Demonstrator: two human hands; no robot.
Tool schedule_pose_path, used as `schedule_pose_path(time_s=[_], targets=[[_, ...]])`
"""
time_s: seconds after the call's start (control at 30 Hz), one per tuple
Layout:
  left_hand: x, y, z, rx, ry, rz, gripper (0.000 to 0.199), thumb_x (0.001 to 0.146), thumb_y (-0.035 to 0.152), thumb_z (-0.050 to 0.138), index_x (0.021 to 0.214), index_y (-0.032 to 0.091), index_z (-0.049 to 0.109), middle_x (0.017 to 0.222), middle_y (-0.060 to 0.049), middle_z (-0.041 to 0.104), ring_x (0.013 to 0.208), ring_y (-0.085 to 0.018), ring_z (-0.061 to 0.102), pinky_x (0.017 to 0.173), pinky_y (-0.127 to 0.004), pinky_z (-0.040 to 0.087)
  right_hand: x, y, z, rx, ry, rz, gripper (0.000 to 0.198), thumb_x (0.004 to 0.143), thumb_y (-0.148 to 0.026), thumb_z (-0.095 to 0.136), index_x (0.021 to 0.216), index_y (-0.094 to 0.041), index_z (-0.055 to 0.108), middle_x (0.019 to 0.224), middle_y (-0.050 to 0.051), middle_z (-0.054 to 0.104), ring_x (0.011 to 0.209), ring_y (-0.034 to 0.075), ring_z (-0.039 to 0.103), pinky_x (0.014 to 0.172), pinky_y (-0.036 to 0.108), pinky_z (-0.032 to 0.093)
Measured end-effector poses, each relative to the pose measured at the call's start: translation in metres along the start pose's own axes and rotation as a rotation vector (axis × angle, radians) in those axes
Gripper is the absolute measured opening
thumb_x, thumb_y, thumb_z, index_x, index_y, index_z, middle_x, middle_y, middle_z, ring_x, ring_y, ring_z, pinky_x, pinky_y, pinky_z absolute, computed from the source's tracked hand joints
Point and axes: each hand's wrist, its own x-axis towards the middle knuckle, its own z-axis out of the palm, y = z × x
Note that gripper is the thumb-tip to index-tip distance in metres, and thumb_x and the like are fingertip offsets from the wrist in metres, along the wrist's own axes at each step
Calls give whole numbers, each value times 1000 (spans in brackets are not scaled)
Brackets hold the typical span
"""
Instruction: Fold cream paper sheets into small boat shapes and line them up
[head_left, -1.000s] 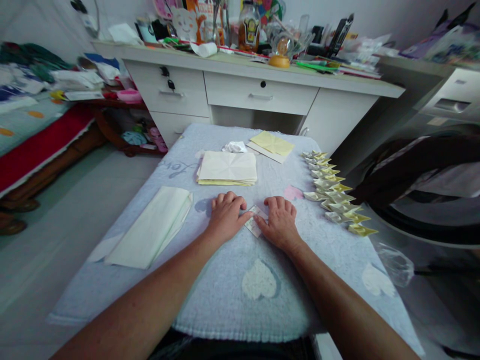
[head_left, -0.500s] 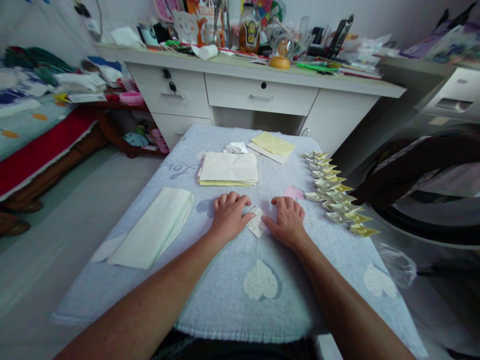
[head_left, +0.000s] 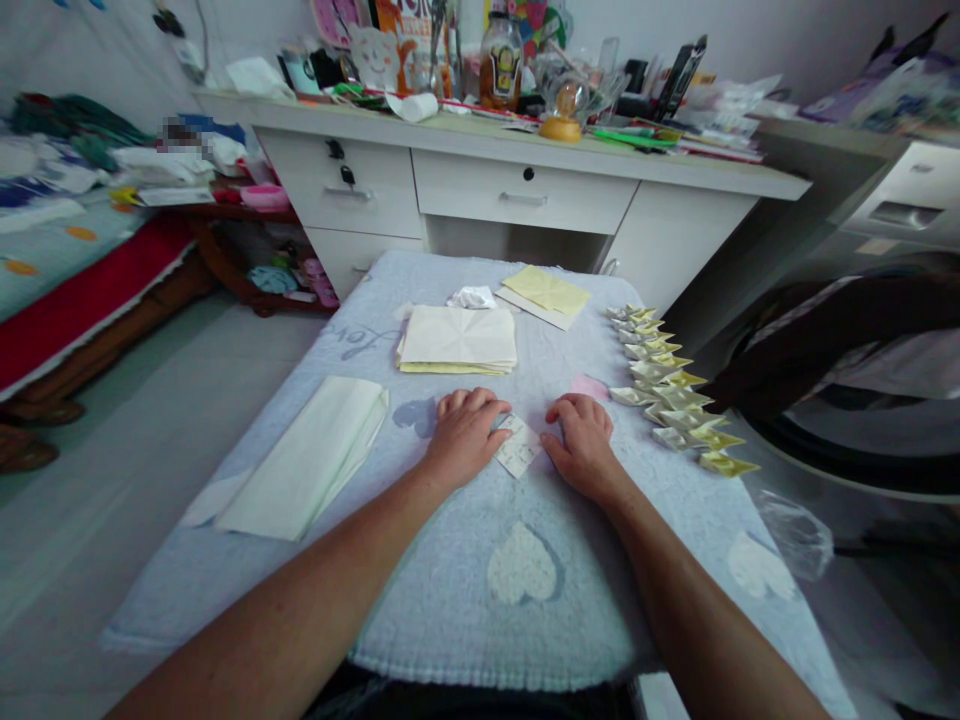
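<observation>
A small folded paper square (head_left: 519, 449), white with faint markings, lies corner-up on the blue cloth between my hands. My left hand (head_left: 466, 437) is at its left side, the thumb on the left corner and the forefinger by the upper edge, holding it against the cloth. At the right corner, my right hand (head_left: 583, 440) rests with thumb and fingers apart and slightly bent; its thumb tip is beside the paper, gripping nothing. Further right, several folded paper boats (head_left: 679, 398), white and yellow, stand in a slanting row.
Beyond my hands lie a stack of creased paper (head_left: 457, 335), a crumpled white piece (head_left: 472, 297) and yellow sheets (head_left: 547, 290). A long folded white sheet (head_left: 311, 455) lies left. Pink paper (head_left: 590, 386) is behind my right hand. A cluttered white desk (head_left: 525, 165) stands behind.
My right thumb has drawn back to the right, so more of the paper square's right corner shows. My left hand has moved slightly right, its forefinger closer to the paper.
</observation>
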Motion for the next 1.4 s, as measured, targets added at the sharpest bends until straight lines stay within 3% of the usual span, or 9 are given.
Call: schedule_pose_path(time_s=[0.2,0.43,0.67,0.77,0.87,0.97,1.1,1.23,1.4], targets=[[4,1,-1,-57,-3,35,28,85,29,60,113,29,61,119,-1,59,107,-24,46,90,-39,32,0,-10,2,14,-20,-69,27,78,-39,64,96,-20,59,114,9,52,105,27,43,92,43,31],[6,1,-2,-195,6,33,24,81,23,60,105,27,61,112,0,65,106,-23,51,91,-37,35,1,-12,3,69,-42,-109,19,78,-32,64,92,-20,58,112,7,53,107,26,44,94,42,31],[8,2,-7,-438,-1,-8,25,80,20,58,103,23,66,88,-1,68,90,-19,58,85,-34,43,1,-19,-3,206,-35,-179,6,81,-22,56,86,-20,55,103,6,57,102,22,48,92,37,35],[7,1,-11,-602,30,-103,14,80,25,59,88,20,68,76,0,63,72,-15,56,69,-27,44,1,-20,-6,348,16,-175,10,82,-25,54,91,-20,53,101,6,57,101,22,49,91,37,38],[6,-1,-15,-863,67,-205,12,78,28,59,83,17,62,66,3,58,58,-11,51,56,-23,40,1,-19,-4,542,72,-96,30,80,-34,58,105,-20,49,105,7,56,101,22,50,91,37,41],[5,1,-16,-1112,54,-270,13,76,27,63,79,16,57,63,3,58,56,-10,52,55,-22,41,3,-18,1,775,65,-17,42,76,-40,66,108,-21,47,103,6,58,95,21,54,86,35,45],[3,8,-15,-1318,-16,-337,20,73,30,67,75,16,53,64,2,60,60,-11,59,59,-24,48,6,-21,6,1121,-42,40,39,74,-40,70,104,-22,52,97,3,65,87,19,60,81,34,49],[1,12,-13,-1394,-82,-359,25,72,32,70,75,15,52,67,-1,64,62,-13,62,59,-25,48,6,-26,5,1354,-103,69,35,73,-40,74,100,-22,62,99,4,70,93,21,64,90,38,47],[0,11,-14,-1228,-44,-323,22,73,32,68,82,14,59,67,1,62,46,-5,48,46,-19,35,4,-24,4,1352,-100,88,31,74,-40,73,98,-22,65,92,2,70,86,20,64,86,36,48]])
